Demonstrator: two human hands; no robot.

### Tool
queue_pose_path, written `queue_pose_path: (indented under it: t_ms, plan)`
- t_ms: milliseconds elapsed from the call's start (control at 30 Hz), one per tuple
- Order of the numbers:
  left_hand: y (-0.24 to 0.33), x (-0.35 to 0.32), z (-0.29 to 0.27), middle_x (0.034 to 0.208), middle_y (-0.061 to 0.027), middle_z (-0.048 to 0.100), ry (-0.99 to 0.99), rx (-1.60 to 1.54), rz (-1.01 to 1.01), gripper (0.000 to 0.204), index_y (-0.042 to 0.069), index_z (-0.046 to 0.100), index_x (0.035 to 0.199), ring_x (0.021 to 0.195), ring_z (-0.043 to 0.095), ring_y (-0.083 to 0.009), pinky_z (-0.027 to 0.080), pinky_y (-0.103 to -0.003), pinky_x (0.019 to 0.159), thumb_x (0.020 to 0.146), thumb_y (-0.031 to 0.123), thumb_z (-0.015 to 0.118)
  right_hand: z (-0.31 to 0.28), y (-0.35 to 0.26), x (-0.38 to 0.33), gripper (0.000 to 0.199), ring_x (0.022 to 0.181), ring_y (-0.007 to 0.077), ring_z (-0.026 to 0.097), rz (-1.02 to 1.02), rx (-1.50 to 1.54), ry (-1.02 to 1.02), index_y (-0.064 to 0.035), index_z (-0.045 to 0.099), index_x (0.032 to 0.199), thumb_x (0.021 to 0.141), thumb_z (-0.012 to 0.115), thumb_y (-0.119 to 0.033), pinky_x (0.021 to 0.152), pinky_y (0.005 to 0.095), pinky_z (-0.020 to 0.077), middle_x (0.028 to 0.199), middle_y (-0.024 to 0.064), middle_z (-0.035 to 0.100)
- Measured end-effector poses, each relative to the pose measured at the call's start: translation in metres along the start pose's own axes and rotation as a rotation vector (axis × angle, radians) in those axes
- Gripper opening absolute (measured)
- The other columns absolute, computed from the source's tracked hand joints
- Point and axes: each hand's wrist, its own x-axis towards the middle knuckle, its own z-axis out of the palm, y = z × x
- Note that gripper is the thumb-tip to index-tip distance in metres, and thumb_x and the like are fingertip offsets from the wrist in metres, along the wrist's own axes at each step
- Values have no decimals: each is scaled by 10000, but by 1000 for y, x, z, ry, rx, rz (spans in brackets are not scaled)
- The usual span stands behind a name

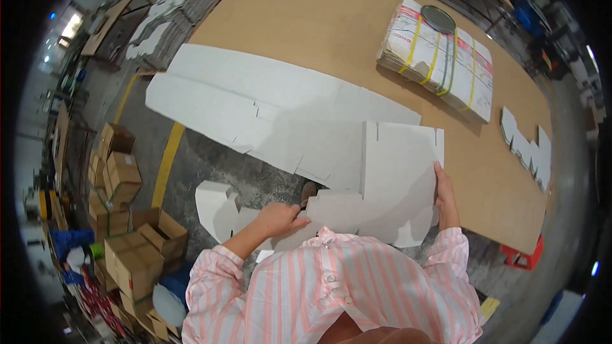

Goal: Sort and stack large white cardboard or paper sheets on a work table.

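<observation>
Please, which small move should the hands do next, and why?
Perhaps slide the white cardboard piece forward, farther onto the brown tabletop: its left part seems to extend over the floor, with the left hand on that side and the right hand at its right edge.

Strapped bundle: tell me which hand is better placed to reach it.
Probably the right hand: it's on the right edge of the white cardboard, nearer the bundle; the left hand is farther away.

Factory workshop: grey floor with yellow line, brown cartons heaped at left, stack of cut cardboard sheets, broad worktop bearing strapped cardboard bundle, more tables beyond.
</observation>
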Motion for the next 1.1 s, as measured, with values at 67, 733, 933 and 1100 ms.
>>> queue_pose_path:
  t_ms: [67, 733, 933, 1100]
  plan:
    - [-19, 27, -32, 670, -200, 590, -12, 55, 78, 550, 28, 581, 779, 660, 578, -377, 447, -467, 600, 804, 559, 436, 9, 7, 3, 559, 931, 226, 554, 3, 47, 68, 72, 507, 1090, 831, 549, -421, 797, 336, 448, 1049, 155, 570]
    - [-101, 213, -122, 729, -209, 596, -224, 215, 287, 596, 22, 623, 788, 744, 575, -377, 442, -463, 667, 810, 580, 414, 45, 24, 121, 691, 1138, 292, 435, 165, 114, 290, 25, 413, 1237, 787, 573, -474, 940, 448, 328, 1237, 176, 467]
    - [-116, 245, -100, 889, -183, 615, -348, 138, 250, 627, 45, 633, 898, 880, 571, -349, 443, -448, 760, 809, 610, 376, 31, 43, 154, 530, 990, 252, 537, 258, 83, 343, -9, 485, 1169, 818, 574, -396, 856, 393, 427, 1108, 126, 558]
    - [-116, 247, -96, 908, -178, 616, -329, 166, 248, 625, 54, 630, 918, 893, 571, -343, 445, -440, 768, 800, 616, 383, 19, 56, 162, 681, 1174, 273, 399, 229, 84, 265, 14, 402, 1253, 795, 551, -467, 969, 455, 276, 1269, 152, 444]
